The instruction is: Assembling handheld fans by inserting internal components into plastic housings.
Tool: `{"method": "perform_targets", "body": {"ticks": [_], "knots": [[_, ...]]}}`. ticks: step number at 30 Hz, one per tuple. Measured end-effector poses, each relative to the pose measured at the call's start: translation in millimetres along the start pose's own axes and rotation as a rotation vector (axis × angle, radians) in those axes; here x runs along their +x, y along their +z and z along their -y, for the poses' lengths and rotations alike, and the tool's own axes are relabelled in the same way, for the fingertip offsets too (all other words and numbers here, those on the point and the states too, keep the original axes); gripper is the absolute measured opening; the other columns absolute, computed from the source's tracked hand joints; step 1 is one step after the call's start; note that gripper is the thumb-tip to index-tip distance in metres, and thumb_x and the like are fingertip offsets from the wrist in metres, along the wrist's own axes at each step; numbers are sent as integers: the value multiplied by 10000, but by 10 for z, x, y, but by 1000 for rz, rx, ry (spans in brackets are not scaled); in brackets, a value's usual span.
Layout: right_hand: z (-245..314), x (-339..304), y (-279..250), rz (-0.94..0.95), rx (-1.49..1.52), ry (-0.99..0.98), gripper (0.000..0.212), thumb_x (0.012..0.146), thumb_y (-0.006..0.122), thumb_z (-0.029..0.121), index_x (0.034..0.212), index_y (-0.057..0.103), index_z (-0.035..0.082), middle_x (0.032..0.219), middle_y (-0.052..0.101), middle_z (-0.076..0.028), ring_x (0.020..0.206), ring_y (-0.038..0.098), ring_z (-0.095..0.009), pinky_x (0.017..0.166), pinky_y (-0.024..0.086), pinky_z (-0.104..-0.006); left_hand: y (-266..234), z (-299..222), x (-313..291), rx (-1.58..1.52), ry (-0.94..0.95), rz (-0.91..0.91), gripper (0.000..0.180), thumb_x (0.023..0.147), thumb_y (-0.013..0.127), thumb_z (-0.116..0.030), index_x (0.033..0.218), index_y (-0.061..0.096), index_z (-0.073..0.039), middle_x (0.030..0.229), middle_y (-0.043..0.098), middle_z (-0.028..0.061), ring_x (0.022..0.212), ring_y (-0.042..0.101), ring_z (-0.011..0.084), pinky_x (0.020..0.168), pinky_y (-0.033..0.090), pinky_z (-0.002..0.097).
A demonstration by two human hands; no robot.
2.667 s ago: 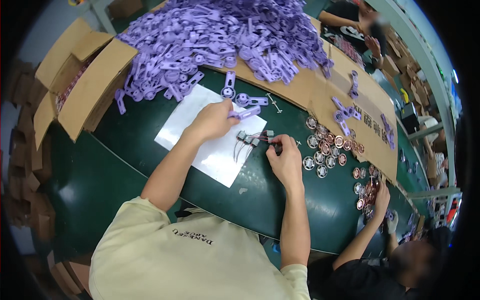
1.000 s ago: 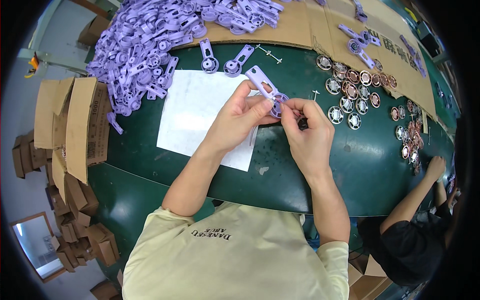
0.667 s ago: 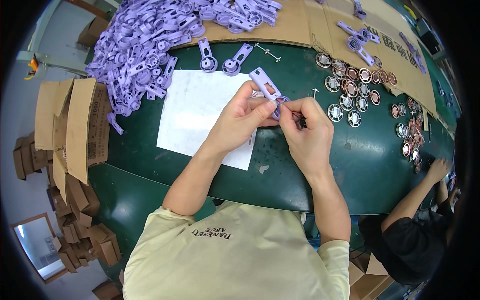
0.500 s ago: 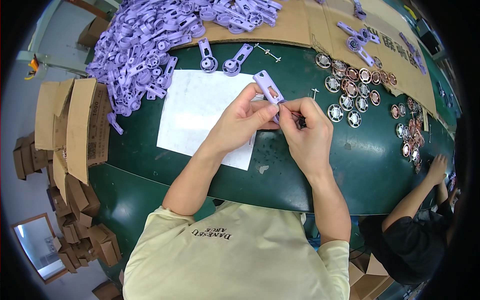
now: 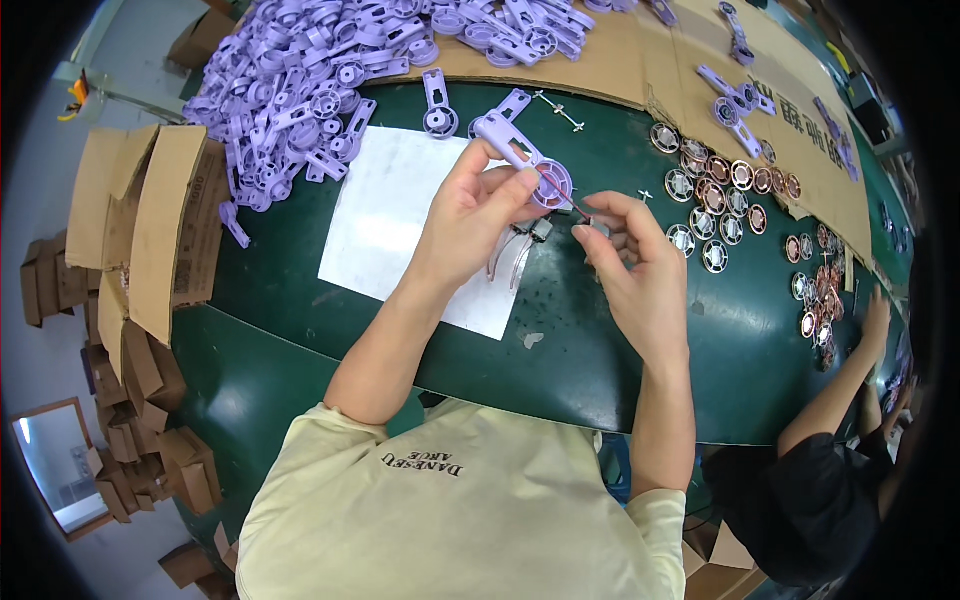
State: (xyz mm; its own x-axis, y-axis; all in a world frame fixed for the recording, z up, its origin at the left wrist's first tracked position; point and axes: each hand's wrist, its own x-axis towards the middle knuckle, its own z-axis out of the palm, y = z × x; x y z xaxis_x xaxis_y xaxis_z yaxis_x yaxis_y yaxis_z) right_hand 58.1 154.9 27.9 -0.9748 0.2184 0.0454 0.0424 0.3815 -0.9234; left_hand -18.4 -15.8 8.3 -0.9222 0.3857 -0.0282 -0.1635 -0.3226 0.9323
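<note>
While our left hand (image 5: pixel 474 205) grips the lavender, round-ended plastic housing (image 5: pixel 530 158) above the right edge of the white rectangular paper sheet (image 5: pixel 390 225), our right hand (image 5: pixel 640 262) pinches the thin red electrical wire (image 5: pixel 571 202), apparently for a straight run.

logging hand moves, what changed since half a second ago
The right hand has drawn rightward from the purple plastic ring-ended piece, and a thin red wire now stretches between them. The left hand still grips the piece; the white rectangular paper sheet stays on the green table.
</note>
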Motion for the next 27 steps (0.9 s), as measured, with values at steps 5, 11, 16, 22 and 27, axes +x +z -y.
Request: {"method": "perform_targets", "body": {"ticks": [5, 11, 16, 22, 27], "knots": [[-19, -50, -10, 319, 523, -35, 225, 893, 682, 61, 1082, 570, 11, 915, 648, -31, 759, 617, -84, 675, 504, -229, 3, -16, 8, -18, -41, -6, 173, 966, 564, -78, 1123, 501, -44, 1041, 671, 119, 977, 656, 177, 840, 561, 322], [-79, 18, -8, 82, 246, 21, 232, 868, 691, 47, 1072, 589, 6, 903, 664, -60, 753, 619, -94, 694, 506, -242, -25, -9, -7, -10, -18, -8, 195, 953, 589, -81, 1122, 500, -39, 1053, 667, 124, 983, 653, 174, 849, 554, 324], [-15, 30, -52, -45, -227, -166, 208, 816, 738, 55, 1015, 687, 20, 854, 661, -73, 700, 615, -113, 683, 505, -257, -19, 55, -11, 54, 43, 53, 257, 935, 612, -66, 1151, 489, -2, 1104, 648, 147, 1014, 646, 181, 877, 537, 303], [-43, 11, 16, -47, -99, -105, 235, 806, 749, 45, 1026, 683, -2, 865, 651, -78, 707, 633, -118, 665, 521, -248, 46, 83, -48, 150, -69, 173, 212, 910, 638, -44, 1092, 566, 37, 1056, 664, 109, 983, 648, 146, 860, 525, 263], [-113, -3, 114, -61, 240, 62, 233, 816, 752, 43, 1023, 660, -10, 879, 656, -78, 762, 664, -114, 698, 541, -231, 36, 148, -65, 187, -53, 166, 179, 915, 627, -47, 1069, 604, 42, 1014, 672, 68, 939, 645, 120, 836, 520, 246]]}}
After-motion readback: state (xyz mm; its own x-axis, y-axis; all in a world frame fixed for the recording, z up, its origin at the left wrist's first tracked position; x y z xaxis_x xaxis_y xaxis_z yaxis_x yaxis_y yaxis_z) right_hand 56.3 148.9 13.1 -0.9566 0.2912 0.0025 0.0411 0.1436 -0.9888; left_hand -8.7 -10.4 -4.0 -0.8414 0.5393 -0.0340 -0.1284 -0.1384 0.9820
